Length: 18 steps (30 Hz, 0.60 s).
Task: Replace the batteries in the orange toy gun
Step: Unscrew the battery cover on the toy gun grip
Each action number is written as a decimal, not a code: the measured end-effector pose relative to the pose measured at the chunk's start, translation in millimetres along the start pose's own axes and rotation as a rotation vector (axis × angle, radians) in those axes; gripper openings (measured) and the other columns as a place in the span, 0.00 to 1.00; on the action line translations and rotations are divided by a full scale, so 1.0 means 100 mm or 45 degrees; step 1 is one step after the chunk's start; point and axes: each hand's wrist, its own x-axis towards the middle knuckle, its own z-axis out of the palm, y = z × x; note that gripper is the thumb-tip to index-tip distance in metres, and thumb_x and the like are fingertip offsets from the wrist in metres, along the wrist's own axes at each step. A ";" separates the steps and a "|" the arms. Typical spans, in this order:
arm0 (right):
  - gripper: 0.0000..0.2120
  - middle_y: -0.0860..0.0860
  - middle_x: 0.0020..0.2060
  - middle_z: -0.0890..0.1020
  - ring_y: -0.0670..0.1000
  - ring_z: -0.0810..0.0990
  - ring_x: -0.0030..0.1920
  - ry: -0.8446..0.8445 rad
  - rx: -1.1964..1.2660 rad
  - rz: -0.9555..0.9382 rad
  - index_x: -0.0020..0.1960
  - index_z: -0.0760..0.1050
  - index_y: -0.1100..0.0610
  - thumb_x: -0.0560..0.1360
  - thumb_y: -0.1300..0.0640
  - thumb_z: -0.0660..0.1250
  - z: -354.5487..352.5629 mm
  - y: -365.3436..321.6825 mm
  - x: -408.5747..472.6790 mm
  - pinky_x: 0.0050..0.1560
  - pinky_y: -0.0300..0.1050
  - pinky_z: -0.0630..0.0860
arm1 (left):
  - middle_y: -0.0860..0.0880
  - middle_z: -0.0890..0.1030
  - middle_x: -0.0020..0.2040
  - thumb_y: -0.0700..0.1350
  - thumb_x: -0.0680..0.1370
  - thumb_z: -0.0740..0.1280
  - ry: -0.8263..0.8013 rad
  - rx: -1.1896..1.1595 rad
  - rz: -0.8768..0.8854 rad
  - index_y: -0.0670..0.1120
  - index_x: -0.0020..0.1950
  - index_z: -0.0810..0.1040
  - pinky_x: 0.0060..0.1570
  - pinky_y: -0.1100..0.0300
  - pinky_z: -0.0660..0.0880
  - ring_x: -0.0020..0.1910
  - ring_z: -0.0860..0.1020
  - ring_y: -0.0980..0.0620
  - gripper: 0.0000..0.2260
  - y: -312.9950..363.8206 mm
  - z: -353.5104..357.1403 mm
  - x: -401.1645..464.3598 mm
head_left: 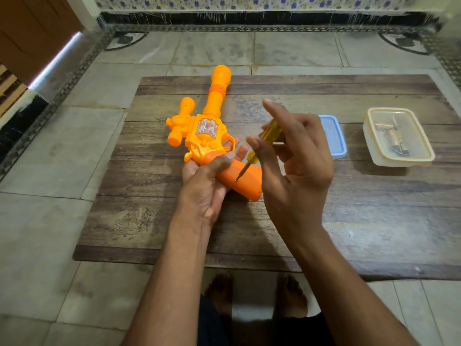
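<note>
The orange toy gun (207, 126) lies on the wooden table (374, 221), its barrel pointing away from me and its darker orange grip (245, 182) nearest me. My left hand (207, 181) holds the gun from below at the top of the grip, thumb curled over it. My right hand (294, 158) pinches a yellow-handled screwdriver (268, 136) between thumb and fingers, index finger raised. The screwdriver's metal tip sits on a small screw (236, 180) in the side of the grip.
A blue container lid (334, 136) lies right of my right hand. Further right stands a clear plastic box (396, 136) with batteries and small items inside. The low table stands on a tiled floor; my bare feet (254, 293) show below its near edge.
</note>
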 end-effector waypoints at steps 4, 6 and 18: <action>0.20 0.61 0.52 0.81 0.61 0.84 0.51 -0.005 0.128 0.063 0.71 0.71 0.69 0.80 0.71 0.66 0.00 0.02 -0.03 0.52 0.57 0.82 | 0.41 0.86 0.51 0.25 0.78 0.63 0.042 0.026 -0.016 0.35 0.73 0.70 0.42 0.50 0.84 0.47 0.87 0.45 0.23 0.00 0.00 0.02; 0.17 0.60 0.54 0.81 0.60 0.85 0.52 -0.007 0.182 0.104 0.69 0.72 0.70 0.80 0.72 0.65 0.00 0.00 -0.04 0.53 0.58 0.82 | 0.40 0.86 0.54 0.26 0.78 0.63 0.041 0.033 -0.021 0.35 0.73 0.70 0.42 0.51 0.84 0.48 0.87 0.46 0.23 0.00 0.00 0.01; 0.22 0.59 0.52 0.81 0.59 0.84 0.50 -0.049 0.173 0.084 0.74 0.68 0.67 0.80 0.72 0.64 -0.01 -0.01 -0.03 0.52 0.59 0.81 | 0.36 0.83 0.61 0.26 0.77 0.63 0.039 0.014 -0.010 0.36 0.74 0.69 0.45 0.48 0.84 0.49 0.87 0.44 0.25 0.00 -0.01 0.03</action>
